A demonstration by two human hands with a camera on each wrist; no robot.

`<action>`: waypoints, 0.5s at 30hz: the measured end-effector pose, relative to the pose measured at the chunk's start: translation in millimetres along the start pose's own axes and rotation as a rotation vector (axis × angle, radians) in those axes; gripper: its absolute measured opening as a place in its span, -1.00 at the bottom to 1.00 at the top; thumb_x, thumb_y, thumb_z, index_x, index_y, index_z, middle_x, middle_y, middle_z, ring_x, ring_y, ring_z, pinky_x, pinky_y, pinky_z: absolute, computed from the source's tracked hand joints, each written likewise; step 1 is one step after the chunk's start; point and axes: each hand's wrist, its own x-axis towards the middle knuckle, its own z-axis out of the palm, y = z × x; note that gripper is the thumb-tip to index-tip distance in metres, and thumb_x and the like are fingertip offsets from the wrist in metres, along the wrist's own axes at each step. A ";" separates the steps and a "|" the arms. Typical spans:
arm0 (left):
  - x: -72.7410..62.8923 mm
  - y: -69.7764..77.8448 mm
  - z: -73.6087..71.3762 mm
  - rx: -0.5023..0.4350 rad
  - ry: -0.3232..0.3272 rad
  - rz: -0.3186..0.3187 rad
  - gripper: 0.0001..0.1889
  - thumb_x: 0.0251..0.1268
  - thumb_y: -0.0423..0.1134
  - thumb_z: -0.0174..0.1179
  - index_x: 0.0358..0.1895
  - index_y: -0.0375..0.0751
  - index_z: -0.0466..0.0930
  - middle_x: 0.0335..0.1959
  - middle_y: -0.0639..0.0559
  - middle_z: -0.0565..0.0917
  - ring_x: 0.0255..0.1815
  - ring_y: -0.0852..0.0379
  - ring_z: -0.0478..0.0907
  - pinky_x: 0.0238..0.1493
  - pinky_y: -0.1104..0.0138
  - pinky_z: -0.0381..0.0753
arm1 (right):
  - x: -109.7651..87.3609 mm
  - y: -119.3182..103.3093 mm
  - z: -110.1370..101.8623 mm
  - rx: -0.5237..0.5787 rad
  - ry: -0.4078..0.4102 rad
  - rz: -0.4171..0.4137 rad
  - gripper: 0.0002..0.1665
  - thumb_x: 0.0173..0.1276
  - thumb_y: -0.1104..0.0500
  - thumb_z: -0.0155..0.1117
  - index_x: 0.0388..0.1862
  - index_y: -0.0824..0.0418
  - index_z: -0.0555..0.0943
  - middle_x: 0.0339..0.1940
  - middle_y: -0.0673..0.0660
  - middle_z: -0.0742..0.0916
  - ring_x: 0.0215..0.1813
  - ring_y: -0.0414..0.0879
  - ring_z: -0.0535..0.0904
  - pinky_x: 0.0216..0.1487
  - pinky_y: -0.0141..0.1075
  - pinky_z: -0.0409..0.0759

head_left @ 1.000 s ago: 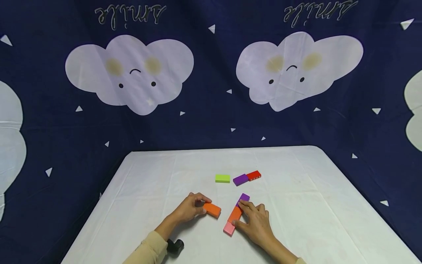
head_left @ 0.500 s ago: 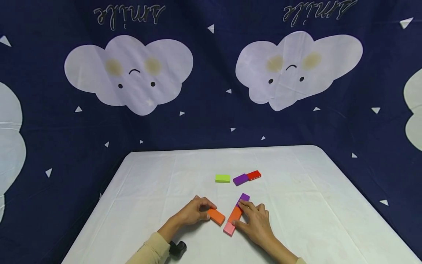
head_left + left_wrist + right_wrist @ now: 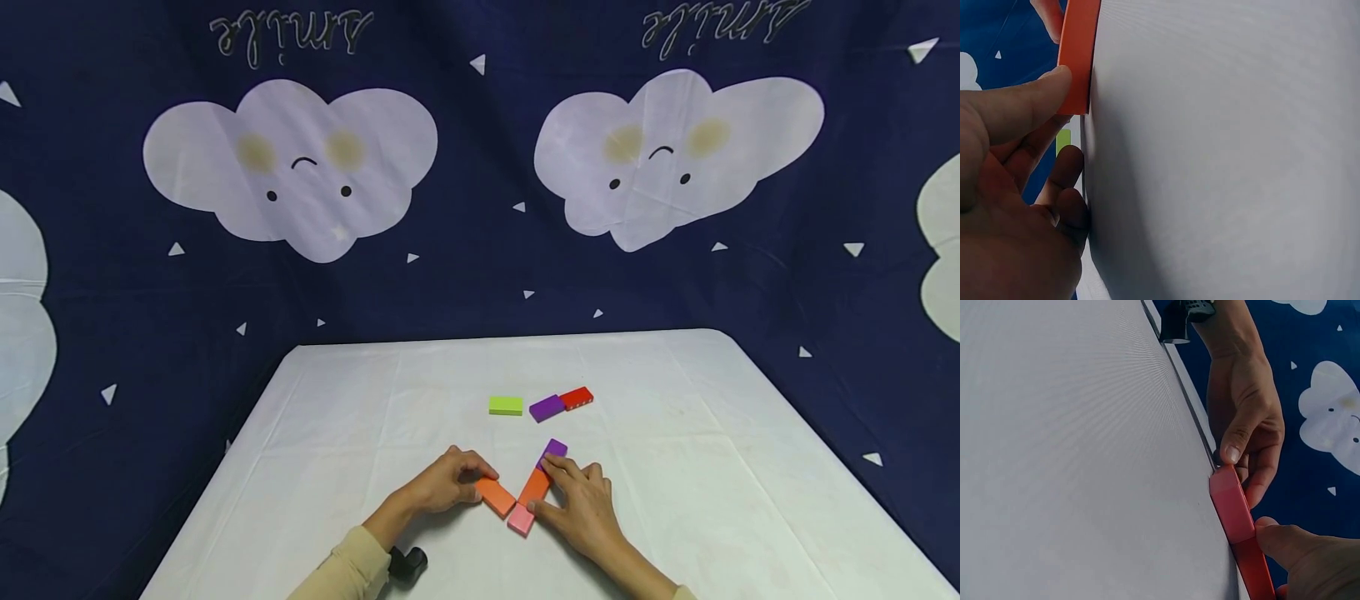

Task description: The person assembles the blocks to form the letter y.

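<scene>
Near the front middle of the white table, my left hand (image 3: 442, 483) pinches an orange block (image 3: 497, 497) between thumb and fingers. Its near right corner meets, or almost meets, a slanting row of blocks. That row runs from a purple block (image 3: 557, 447) through another orange block (image 3: 535, 487) to a pink block (image 3: 521, 520). My right hand (image 3: 585, 508) holds the row, fingertips at the purple block and thumb by the orange-pink joint. In the left wrist view the thumb presses the held orange block (image 3: 1079, 69). The right wrist view shows the pink block (image 3: 1232, 509) close up.
Farther back lie a lime green block (image 3: 506, 406) and a purple block (image 3: 547, 408) joined end to end with a red block (image 3: 577, 398). A black device (image 3: 407, 567) sits by the left sleeve. A dark blue cloud-print cloth (image 3: 480, 283) hangs behind the table (image 3: 337, 417).
My left hand has moved right and slightly nearer with the orange block, bringing its corner up to the row. The right hand and the other blocks have stayed put.
</scene>
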 end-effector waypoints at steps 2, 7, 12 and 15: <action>0.2 -0.2 0.4 0.005 0.002 0.010 -0.68 0.07 -0.41 0.27 -0.08 -0.01 0.67 -0.10 0.13 0.69 -0.09 0.18 0.30 0.06 0.31 0.29 | 0.1 0.0 0.2 -0.001 0.002 -0.003 -0.21 -0.15 -0.20 0.50 0.13 0.05 0.61 0.14 -0.04 0.64 -0.24 -0.16 0.24 -0.26 -0.30 0.09; 0.8 -0.9 0.5 0.007 0.003 0.029 -0.68 0.06 -0.43 0.27 -0.09 -0.03 0.68 -0.09 0.11 0.70 -0.09 0.17 0.30 0.04 0.32 0.28 | 0.7 -0.2 0.2 0.002 0.002 -0.003 -0.21 -0.15 -0.19 0.50 0.12 0.05 0.61 0.14 -0.04 0.64 -0.24 -0.16 0.24 -0.26 -0.30 0.08; 0.6 -1.4 -0.1 0.002 -0.005 0.044 -0.68 0.06 -0.43 0.27 -0.09 -0.05 0.68 -0.09 0.09 0.70 -0.10 0.18 0.29 0.02 0.34 0.28 | 0.7 -0.5 0.4 0.000 -0.008 0.008 -0.21 -0.15 -0.19 0.50 0.12 0.06 0.61 0.14 -0.04 0.64 -0.24 -0.15 0.24 -0.25 -0.30 0.09; 0.3 -1.4 0.0 -0.001 -0.009 0.044 -0.68 0.07 -0.42 0.26 -0.08 -0.04 0.67 -0.09 0.11 0.69 -0.11 0.22 0.28 0.02 0.35 0.27 | 0.6 -0.6 0.6 -0.004 -0.008 0.009 -0.21 -0.15 -0.19 0.50 0.12 0.06 0.61 0.14 -0.04 0.64 -0.24 -0.15 0.24 -0.25 -0.29 0.09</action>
